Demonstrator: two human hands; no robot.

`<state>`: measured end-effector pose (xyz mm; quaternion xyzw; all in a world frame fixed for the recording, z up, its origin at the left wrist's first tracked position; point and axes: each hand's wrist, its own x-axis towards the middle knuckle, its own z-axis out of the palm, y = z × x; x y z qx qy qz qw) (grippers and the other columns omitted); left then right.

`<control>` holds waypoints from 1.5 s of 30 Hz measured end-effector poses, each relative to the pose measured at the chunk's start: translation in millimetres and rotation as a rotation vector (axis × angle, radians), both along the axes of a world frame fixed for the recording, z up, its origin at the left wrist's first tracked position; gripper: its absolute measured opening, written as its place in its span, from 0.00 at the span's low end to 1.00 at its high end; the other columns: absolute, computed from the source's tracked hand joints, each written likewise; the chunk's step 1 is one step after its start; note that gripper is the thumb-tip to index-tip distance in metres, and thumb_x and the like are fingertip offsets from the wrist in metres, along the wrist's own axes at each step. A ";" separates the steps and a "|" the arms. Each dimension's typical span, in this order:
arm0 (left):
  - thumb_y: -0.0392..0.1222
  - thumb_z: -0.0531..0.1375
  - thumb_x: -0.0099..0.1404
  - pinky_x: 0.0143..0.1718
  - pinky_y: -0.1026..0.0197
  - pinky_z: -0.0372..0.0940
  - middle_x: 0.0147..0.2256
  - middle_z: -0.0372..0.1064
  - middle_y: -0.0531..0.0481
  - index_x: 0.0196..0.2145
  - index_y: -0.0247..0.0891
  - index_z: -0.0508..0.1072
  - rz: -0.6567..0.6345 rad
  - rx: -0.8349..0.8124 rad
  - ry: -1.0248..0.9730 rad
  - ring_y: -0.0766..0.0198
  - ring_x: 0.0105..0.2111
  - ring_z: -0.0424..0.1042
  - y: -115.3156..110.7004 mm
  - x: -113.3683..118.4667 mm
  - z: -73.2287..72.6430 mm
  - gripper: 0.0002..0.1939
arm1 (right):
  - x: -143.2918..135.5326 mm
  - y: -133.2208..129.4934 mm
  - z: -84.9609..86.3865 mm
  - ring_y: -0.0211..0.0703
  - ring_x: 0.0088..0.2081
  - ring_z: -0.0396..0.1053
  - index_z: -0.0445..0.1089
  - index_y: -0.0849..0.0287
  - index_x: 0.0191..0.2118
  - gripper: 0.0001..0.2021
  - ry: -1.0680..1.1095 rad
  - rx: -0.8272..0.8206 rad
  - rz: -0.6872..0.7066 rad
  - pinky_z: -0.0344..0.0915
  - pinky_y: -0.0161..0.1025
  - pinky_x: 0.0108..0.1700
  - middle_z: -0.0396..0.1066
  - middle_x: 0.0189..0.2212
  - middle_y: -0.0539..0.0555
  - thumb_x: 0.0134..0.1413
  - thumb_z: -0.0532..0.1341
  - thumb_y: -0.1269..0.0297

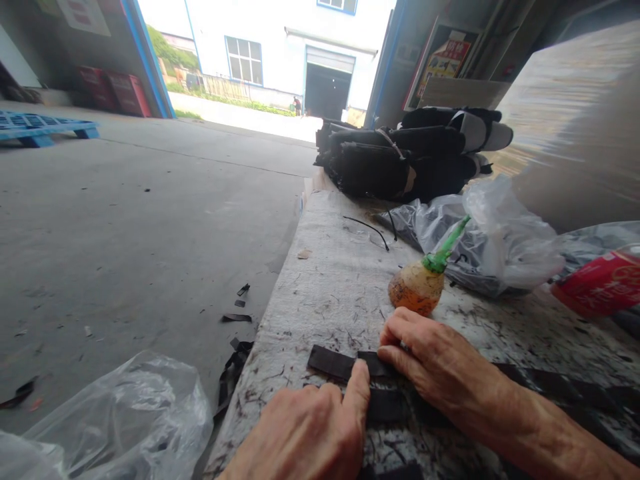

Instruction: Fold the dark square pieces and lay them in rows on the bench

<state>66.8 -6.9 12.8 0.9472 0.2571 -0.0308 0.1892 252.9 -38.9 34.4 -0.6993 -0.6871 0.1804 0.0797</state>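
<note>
A black strip (pixel 331 363) lies flat on the worn table (pixel 330 287) near its front left edge. My left hand (pixel 305 433) rests beside it, with the forefinger pressing down on the strip. Over the strip's right part my right hand (pixel 435 363) presses its curled fingers down on the strip. More black strip pieces (pixel 550 383) run off to the right under my right forearm. Just behind my right hand stands a round, stained glue bottle (pixel 417 285) with a green nozzle.
A stack of bundled black material (pixel 400 157) sits at the table's far end. Clear plastic bags (pixel 490 240) and a red packet (pixel 600 283) lie on the right. Another plastic bag (pixel 125 413) is at the lower left. Black scraps (pixel 237 317) dot the concrete floor.
</note>
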 end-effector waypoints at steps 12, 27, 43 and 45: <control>0.26 0.48 0.54 0.29 0.60 0.66 0.34 0.73 0.43 0.60 0.30 0.49 -0.025 -0.008 0.124 0.57 0.31 0.73 -4.0 1.9 15.0 0.34 | 7.7 3.2 -3.0 0.40 0.32 0.65 0.64 0.59 0.30 0.05 -0.035 -0.006 0.117 0.58 0.36 0.36 0.65 0.31 0.52 0.55 0.54 0.72; 0.28 0.49 0.54 0.22 0.62 0.63 0.31 0.74 0.44 0.58 0.34 0.55 -0.009 -0.017 0.191 0.55 0.27 0.74 3.0 8.6 31.6 0.32 | 13.2 5.3 1.3 0.37 0.31 0.64 0.64 0.59 0.29 0.05 0.068 0.005 0.177 0.58 0.33 0.34 0.65 0.30 0.50 0.51 0.55 0.75; 0.29 0.50 0.54 0.25 0.65 0.61 0.27 0.73 0.50 0.43 0.41 0.65 -0.063 -0.076 0.071 0.61 0.26 0.73 14.3 4.8 31.5 0.19 | 20.5 3.7 -1.0 0.35 0.30 0.63 0.65 0.59 0.30 0.08 0.165 0.025 0.195 0.58 0.31 0.34 0.66 0.29 0.48 0.49 0.53 0.78; 0.29 0.50 0.53 0.25 0.66 0.60 0.26 0.72 0.51 0.41 0.42 0.66 -0.066 -0.089 0.039 0.62 0.25 0.72 19.8 3.4 30.8 0.18 | 19.0 4.0 1.4 0.34 0.29 0.63 0.66 0.59 0.29 0.06 0.156 0.016 0.179 0.57 0.30 0.32 0.66 0.27 0.47 0.48 0.55 0.76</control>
